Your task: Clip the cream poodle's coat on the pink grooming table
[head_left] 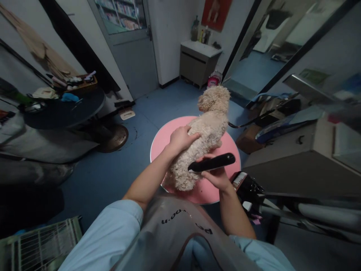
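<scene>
A small curly cream dog (207, 130) stands on a round pink table (160, 141), facing away from me. My left hand (180, 138) lies on the dog's back, fingers curled over its fur. My right hand (216, 174) is closed round a black clipper (212, 163), held level against the dog's rear flank. A grey apron and light blue sleeves fill the bottom of the view.
A dark round table (63, 111) with a cluttered tray stands at the left. A grey cabinet (199, 60) with bottles is at the back by a door. A counter (296, 158) and bags crowd the right. A wire cage (42, 244) is at bottom left. The floor is blue.
</scene>
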Available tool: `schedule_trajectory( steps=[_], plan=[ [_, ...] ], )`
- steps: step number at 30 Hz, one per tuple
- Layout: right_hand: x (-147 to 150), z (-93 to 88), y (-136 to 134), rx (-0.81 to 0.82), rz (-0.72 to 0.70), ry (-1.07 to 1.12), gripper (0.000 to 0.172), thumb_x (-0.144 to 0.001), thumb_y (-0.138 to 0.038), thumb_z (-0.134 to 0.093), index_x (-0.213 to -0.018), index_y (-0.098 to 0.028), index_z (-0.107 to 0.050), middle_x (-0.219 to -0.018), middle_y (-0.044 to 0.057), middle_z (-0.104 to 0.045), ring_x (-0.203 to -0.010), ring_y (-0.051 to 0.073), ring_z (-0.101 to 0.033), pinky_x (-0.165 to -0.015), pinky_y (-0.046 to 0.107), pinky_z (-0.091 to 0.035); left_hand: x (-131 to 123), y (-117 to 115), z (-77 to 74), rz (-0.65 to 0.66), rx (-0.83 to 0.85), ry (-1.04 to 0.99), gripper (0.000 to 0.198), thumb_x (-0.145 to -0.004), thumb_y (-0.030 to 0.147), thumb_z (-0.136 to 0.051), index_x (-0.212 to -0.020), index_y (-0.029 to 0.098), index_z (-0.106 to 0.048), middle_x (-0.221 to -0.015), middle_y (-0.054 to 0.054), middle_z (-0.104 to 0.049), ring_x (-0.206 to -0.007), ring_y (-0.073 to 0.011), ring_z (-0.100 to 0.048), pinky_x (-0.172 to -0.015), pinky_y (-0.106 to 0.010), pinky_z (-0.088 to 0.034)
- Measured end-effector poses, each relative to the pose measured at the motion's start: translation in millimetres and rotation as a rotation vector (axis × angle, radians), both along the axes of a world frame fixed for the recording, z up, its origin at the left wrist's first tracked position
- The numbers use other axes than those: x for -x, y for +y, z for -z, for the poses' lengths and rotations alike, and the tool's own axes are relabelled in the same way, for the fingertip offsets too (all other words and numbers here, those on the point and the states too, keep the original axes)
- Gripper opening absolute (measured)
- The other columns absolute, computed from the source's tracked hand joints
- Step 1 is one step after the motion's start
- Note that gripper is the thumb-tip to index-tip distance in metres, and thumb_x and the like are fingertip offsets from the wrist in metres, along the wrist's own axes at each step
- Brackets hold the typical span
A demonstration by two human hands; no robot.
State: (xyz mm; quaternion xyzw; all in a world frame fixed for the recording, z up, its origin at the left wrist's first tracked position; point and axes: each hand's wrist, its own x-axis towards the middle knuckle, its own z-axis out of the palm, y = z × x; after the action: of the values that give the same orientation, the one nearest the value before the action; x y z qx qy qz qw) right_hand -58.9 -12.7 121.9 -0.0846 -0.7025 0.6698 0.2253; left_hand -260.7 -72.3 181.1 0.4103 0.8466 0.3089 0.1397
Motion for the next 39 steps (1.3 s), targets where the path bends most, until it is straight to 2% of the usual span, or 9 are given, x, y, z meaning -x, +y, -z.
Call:
schedule_trajectory(
  steps=[3,8,14,16,19,22,27,34,39],
  plan=[
    [-17,4.2,1,-0.018,-0.020,-0.080,0.043,-0.077,-0.037,-0.076,-0.115,-0.030,-0.057,-0.110,0.007,-0.067,-0.103,0.027,-0.065,-0.088,0.047,-0.056,1,-1,1.1,-0.002,-0.012,-0.030,0.047,-0.083,0.059,-0.056,-0.105,0.020,-0.070,-0.104,-0.009,-0.072,-0.094,-0.0231,-0.064,-0.082,-0.031,-0.045],
    [-7,-12.5,24,-0.005,0.301,0.121,0.049,-0.074,-0.051,-0.074,-0.114,-0.031,-0.055,-0.105,0.007,-0.067,-0.098,0.028,-0.065,-0.091,0.051,-0.053,-1,-3,4.7,0.021,-0.036,-0.051,0.049,-0.083,0.060,-0.055,-0.107,0.020,-0.071,-0.109,-0.009,-0.071,-0.099,-0.0256,-0.065,-0.085,-0.032,-0.047],
    [-8,-13.0,21,0.029,-0.030,-0.236,0.047,-0.067,-0.042,-0.082,-0.107,-0.032,-0.060,-0.102,0.007,-0.071,-0.094,0.031,-0.069,-0.082,0.050,-0.057,5,-12,12.9,0.113,-0.084,-0.122,0.061,-0.082,0.056,-0.059,-0.131,0.020,-0.059,-0.126,-0.012,-0.064,-0.115,-0.0284,-0.059,-0.099,-0.038,-0.045],
    [-15,-15.1,19,0.032,-0.023,-0.307,0.043,-0.065,-0.044,-0.083,-0.100,-0.032,-0.062,-0.096,0.008,-0.071,-0.088,0.032,-0.069,-0.076,0.049,-0.058,13,-18,22.4,0.203,-0.174,-0.184,0.060,-0.084,0.051,-0.059,-0.135,0.020,-0.056,-0.132,-0.011,-0.060,-0.122,-0.0259,-0.055,-0.106,-0.037,-0.042],
    [-4,-37.5,30,0.057,0.338,-0.173,0.043,-0.065,-0.054,-0.080,-0.093,-0.031,-0.057,-0.091,0.006,-0.070,-0.078,0.029,-0.068,-0.067,0.046,-0.057,25,-30,42.3,0.277,-0.317,-0.211,0.054,-0.084,0.043,-0.060,-0.133,0.021,-0.058,-0.143,-0.010,-0.049,-0.134,-0.0254,-0.043,-0.115,-0.041,-0.035],
    [40,-77.2,65,0.031,0.734,-0.082,0.040,-0.069,-0.051,-0.077,-0.091,-0.028,-0.052,-0.098,0.005,-0.069,-0.081,0.023,-0.066,-0.067,0.038,-0.057,31,-45,60.8,0.406,-0.410,-0.262,0.049,-0.085,0.040,-0.060,-0.131,0.022,-0.060,-0.145,-0.011,-0.044,-0.135,-0.0248,-0.042,-0.115,-0.042,-0.035],
    [143,-114.6,142,-0.001,0.998,-0.444,0.031,-0.067,-0.034,-0.075,-0.084,-0.021,-0.052,-0.077,0.000,-0.061,-0.064,0.014,-0.056,-0.050,0.023,-0.047,34,-67,77.6,0.713,-0.413,-0.380,0.048,-0.091,0.038,-0.052,-0.136,0.021,-0.056,-0.117,-0.012,-0.057,-0.111,-0.0217,-0.056,-0.103,-0.038,-0.048],
    [218,-89.6,149,-0.174,0.771,-1.073,0.026,-0.068,-0.023,-0.075,-0.084,-0.017,-0.056,-0.060,-0.002,-0.055,-0.052,0.011,-0.050,-0.042,0.022,-0.040,37,-74,86.4,0.922,-0.339,-0.408,0.050,-0.091,0.033,-0.049,-0.141,0.026,-0.049,-0.118,-0.009,-0.056,-0.106,-0.0231,-0.059,-0.096,-0.038,-0.051],
    [230,-96.3,150,-0.212,0.553,-1.139,0.033,-0.064,-0.025,-0.079,-0.088,-0.018,-0.057,-0.066,0.000,-0.060,-0.057,0.014,-0.055,-0.045,0.023,-0.045,40,-73,102.5,0.919,-0.404,-0.591,0.048,-0.088,0.037,-0.056,-0.134,0.029,-0.054,-0.120,-0.007,-0.056,-0.107,-0.0222,-0.060,-0.099,-0.038,-0.050]
  ],
)
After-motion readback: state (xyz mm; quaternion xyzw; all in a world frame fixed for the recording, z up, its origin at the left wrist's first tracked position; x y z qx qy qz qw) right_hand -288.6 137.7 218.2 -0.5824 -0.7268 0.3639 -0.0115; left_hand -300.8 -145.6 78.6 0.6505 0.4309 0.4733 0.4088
